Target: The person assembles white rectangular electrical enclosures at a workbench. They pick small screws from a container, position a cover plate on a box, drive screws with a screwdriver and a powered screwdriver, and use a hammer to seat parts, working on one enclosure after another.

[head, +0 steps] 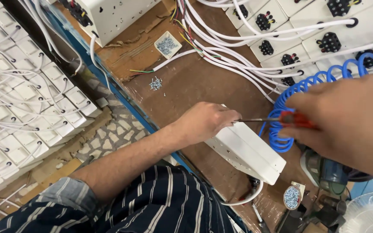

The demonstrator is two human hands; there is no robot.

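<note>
Closest to the lens, the right hand fills the right side of the view, blurred by nearness, its fingers curled together and clamped on the red handle of a screwdriver. The tool's long axis lies nearly level across the picture, its thin metal shaft pointing left from this hand toward the left hand, where the tip meets the near end of a white switch box. The left forearm comes up from the lower left out of a rolled striped sleeve, bare to the wrist, and that hand lies palm down, closed over the box's upper left end, fingers folded over its edge and pressing it to the brown worktable. The box is an oblong whose long axis runs diagonally, from under the left hand down and to the right, ending below the right hand's wrist; a white cable loops out of its lower end. Just beyond the screwdriver's handle, between the two hands and a little farther away, hangs a blue coiled air hose. Well above both hands, a bundle of white cables fans across the table toward a row of finished white boards with black sockets. Up and left of the left hand lies a small scatter of loose screws, and farther on a white tray of screws.
</note>
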